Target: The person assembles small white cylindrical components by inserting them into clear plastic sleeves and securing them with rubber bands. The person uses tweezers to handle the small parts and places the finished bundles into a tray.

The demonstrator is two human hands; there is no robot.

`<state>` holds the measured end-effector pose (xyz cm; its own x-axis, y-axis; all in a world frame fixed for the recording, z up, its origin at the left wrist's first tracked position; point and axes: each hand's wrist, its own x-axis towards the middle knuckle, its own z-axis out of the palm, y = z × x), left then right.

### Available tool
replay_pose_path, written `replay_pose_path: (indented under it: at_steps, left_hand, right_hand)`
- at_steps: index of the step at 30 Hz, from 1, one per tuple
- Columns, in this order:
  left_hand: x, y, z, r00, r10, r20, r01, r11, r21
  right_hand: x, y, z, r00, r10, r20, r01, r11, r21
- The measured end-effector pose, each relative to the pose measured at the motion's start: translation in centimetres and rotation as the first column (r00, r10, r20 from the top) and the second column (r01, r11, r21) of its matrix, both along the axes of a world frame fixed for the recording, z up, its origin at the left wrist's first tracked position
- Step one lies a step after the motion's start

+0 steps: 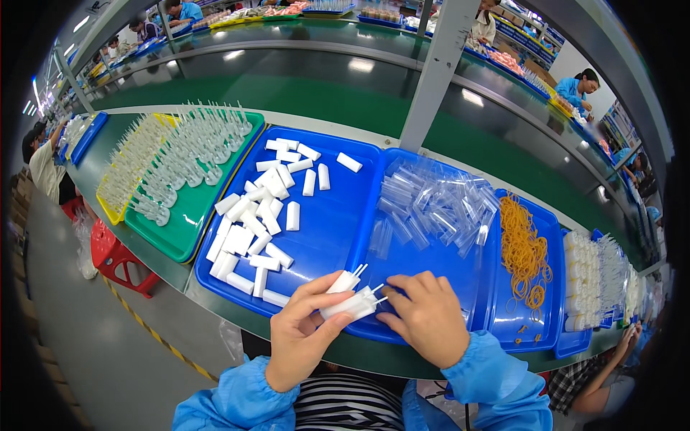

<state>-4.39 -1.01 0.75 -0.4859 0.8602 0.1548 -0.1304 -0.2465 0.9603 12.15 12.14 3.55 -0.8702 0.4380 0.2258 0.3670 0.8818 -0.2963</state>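
At lower centre I pinch, left hand (305, 334) closed, a bundle of white tubes (350, 300), light, stiff, slippery; right hand (429, 316) curled, fingertips steadying its tips.

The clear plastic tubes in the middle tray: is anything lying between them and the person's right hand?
Nothing visible. Bare blue tray floor separates the right hand from the clear tubes. The white pieces sit left of that path, in the left hand.

Blue elastic-cuffed sleeves (480, 370); striped top (348, 404)
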Motion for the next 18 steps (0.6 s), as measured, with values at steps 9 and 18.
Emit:
replay_pose_path:
  at_steps: [9,18]
  left_hand:
    - [0.0,-0.9,0.6,0.997,-0.007,-0.073,0.007,1.0,-0.01]
    - [1.3,-0.5,1.0,1.0,-0.031,-0.004,0.031,0.997,-0.069]
  right_hand:
    - [-0.2,1.8,1.4,0.874,-0.408,-0.266,-0.017,0.519,-0.854]
    - [-0.8,-0.2,0.8,0.837,-0.294,-0.462,-0.297,0.466,-0.833]
